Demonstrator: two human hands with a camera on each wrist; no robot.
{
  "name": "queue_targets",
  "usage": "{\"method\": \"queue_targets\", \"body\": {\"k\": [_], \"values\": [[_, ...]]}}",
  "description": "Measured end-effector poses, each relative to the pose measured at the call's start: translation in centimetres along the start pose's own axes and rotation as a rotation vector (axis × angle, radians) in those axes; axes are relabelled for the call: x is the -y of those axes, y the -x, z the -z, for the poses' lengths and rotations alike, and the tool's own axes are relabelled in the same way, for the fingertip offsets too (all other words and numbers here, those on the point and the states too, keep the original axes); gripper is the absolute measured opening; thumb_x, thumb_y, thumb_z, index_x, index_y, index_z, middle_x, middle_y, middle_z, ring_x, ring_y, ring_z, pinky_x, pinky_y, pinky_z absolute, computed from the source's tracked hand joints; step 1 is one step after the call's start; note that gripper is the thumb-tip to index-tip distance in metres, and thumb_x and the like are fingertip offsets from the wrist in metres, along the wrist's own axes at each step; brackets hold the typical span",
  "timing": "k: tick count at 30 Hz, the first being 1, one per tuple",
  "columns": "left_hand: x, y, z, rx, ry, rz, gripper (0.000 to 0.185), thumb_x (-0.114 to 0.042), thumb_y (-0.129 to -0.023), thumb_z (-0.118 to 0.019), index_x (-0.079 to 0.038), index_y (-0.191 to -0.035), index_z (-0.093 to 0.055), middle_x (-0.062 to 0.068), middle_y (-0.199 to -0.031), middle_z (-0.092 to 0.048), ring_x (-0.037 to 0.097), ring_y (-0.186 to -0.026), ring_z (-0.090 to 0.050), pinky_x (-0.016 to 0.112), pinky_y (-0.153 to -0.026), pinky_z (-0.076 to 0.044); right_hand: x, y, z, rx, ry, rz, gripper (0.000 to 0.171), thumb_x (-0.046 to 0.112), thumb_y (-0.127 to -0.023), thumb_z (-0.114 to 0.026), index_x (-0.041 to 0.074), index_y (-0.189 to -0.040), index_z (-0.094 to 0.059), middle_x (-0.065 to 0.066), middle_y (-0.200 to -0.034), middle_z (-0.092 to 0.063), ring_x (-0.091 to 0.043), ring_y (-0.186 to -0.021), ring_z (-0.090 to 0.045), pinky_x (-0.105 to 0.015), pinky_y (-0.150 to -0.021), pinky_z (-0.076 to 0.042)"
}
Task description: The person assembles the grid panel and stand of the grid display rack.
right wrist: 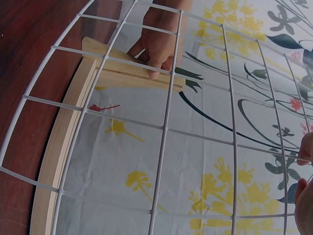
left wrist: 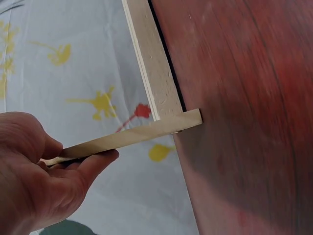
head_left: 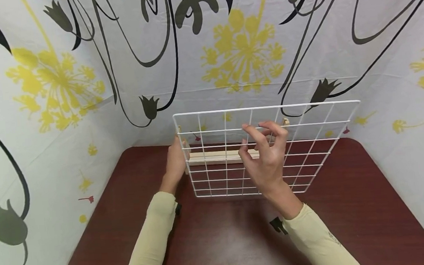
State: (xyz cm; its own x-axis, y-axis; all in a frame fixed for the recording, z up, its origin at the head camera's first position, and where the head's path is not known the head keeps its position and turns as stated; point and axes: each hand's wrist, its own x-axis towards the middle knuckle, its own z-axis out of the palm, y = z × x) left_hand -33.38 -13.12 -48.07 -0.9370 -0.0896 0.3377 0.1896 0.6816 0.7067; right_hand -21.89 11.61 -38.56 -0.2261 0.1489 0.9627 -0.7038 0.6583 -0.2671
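Observation:
A white wire grid panel (head_left: 266, 107) leans tilted over the table's far part. My right hand (head_left: 269, 161) pinches one of its wires between thumb and fingers, near the middle of the panel. Behind the grid stands a pale wooden frame, its long crossbar (head_left: 214, 157) lying low along the table's back. In the left wrist view, my left hand (left wrist: 39, 181) grips the frame's flat end upright (left wrist: 132, 137), which meets the crossbar near its foot. The right wrist view looks through the grid at the left hand (right wrist: 159, 46) on that upright.
The dark red-brown table (head_left: 221, 241) reaches back to a patterned cloth (head_left: 117, 86) hung behind and along both sides. The top of the frame's other upright (head_left: 285, 121) shows behind the grid, right of my right hand.

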Motion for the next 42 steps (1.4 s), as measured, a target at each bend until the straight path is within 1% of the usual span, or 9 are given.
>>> {"method": "queue_targets", "body": {"k": [4,8,16,23,26,29,33,36,42], "values": [[-0.5,0.4,-1.0,-0.024,-0.007,-0.064,0.014,-0.012,-0.11,-0.045,-0.001,-0.105,-0.053,0.017,-0.072,-0.058,0.029,-0.06,-0.055,0.046,-0.055,-0.051,-0.1,0.0,0.0,-0.012,0.017,0.007,0.046,-0.005,-0.083,-0.072,0.016,-0.123,-0.074,-0.024,-0.123,-0.054,-0.038,-0.092,-0.058,-0.03,-0.073,-0.046],[-1.3,0.8,-1.6,-0.014,-0.007,-0.086,0.019,-0.013,-0.111,-0.044,-0.001,-0.098,-0.05,0.014,-0.068,-0.052,0.031,-0.057,-0.052,0.046,-0.054,-0.05,-0.3,0.1,0.1,-0.002,0.01,0.006,0.046,-0.006,-0.084,-0.071,0.015,-0.124,-0.074,-0.025,-0.124,-0.052,-0.038,-0.092,-0.058,-0.03,-0.07,-0.046],[-2.4,1.1,-2.0,-0.001,-0.018,-0.106,0.019,-0.016,-0.112,-0.045,-0.002,-0.102,-0.052,0.017,-0.071,-0.059,0.033,-0.059,-0.056,0.049,-0.054,-0.05,-0.7,0.1,0.2,-0.004,0.01,0.0,0.046,-0.005,-0.084,-0.071,0.016,-0.125,-0.074,-0.024,-0.126,-0.052,-0.038,-0.093,-0.057,-0.034,-0.077,-0.047],[-2.1,0.9,-2.1,0.01,-0.009,-0.096,0.025,-0.016,-0.112,-0.044,-0.001,-0.096,-0.054,0.02,-0.074,-0.061,0.037,-0.065,-0.062,0.053,-0.06,-0.056,-1.4,-0.4,-0.1,0.001,0.013,0.003,0.05,-0.006,-0.083,-0.07,0.017,-0.126,-0.075,-0.025,-0.125,-0.052,-0.036,-0.086,-0.056,-0.029,-0.07,-0.045],[-1.7,0.8,-2.1,0.012,-0.039,-0.136,0.024,-0.015,-0.112,-0.045,0.002,-0.1,-0.057,0.022,-0.076,-0.063,0.04,-0.067,-0.065,0.054,-0.062,-0.058,-1.7,-0.7,-0.2,0.019,0.018,0.013,0.048,-0.005,-0.085,-0.07,0.017,-0.127,-0.074,-0.025,-0.124,-0.052,-0.036,-0.085,-0.055,-0.032,-0.072,-0.045],[-1.4,0.8,-2.1,0.038,-0.032,-0.131,0.021,-0.016,-0.113,-0.046,0.0,-0.104,-0.056,0.017,-0.074,-0.06,0.037,-0.064,-0.063,0.05,-0.059,-0.056,-2.0,-1.2,-0.4,0.032,0.024,0.018,0.047,-0.004,-0.087,-0.07,0.017,-0.128,-0.073,-0.024,-0.125,-0.052,-0.036,-0.087,-0.055,-0.036,-0.073,-0.046],[-1.3,0.7,-1.9,0.058,-0.015,-0.104,0.018,-0.015,-0.113,-0.045,-0.003,-0.101,-0.052,0.013,-0.071,-0.054,0.032,-0.061,-0.058,0.046,-0.056,-0.052,-2.2,-1.9,-0.8,0.038,0.025,0.016,0.046,-0.004,-0.088,-0.07,0.017,-0.128,-0.072,-0.023,-0.126,-0.051,-0.036,-0.088,-0.056,-0.031,-0.069,-0.045],[-1.3,0.7,-1.8,0.065,-0.03,-0.109,0.017,-0.014,-0.112,-0.044,-0.003,-0.102,-0.052,0.015,-0.073,-0.057,0.033,-0.063,-0.06,0.047,-0.057,-0.053,-2.3,-2.5,-1.0,0.041,0.019,0.017,0.046,-0.005,-0.087,-0.07,0.017,-0.127,-0.072,-0.023,-0.126,-0.051,-0.037,-0.088,-0.056,-0.025,-0.067,-0.044],[-1.1,0.5,-1.8,0.085,-0.043,-0.125,0.025,-0.023,-0.115,-0.041,-0.003,-0.126,-0.051,0.018,-0.082,-0.065,0.032,-0.069,-0.066,0.048,-0.062,-0.057,-2.3,-4.2,-1.5,0.024,0.004,0.028,0.044,-0.005,-0.087,-0.071,0.017,-0.126,-0.072,-0.021,-0.127,-0.051,-0.037,-0.089,-0.056,-0.02,-0.068,-0.041]]}}
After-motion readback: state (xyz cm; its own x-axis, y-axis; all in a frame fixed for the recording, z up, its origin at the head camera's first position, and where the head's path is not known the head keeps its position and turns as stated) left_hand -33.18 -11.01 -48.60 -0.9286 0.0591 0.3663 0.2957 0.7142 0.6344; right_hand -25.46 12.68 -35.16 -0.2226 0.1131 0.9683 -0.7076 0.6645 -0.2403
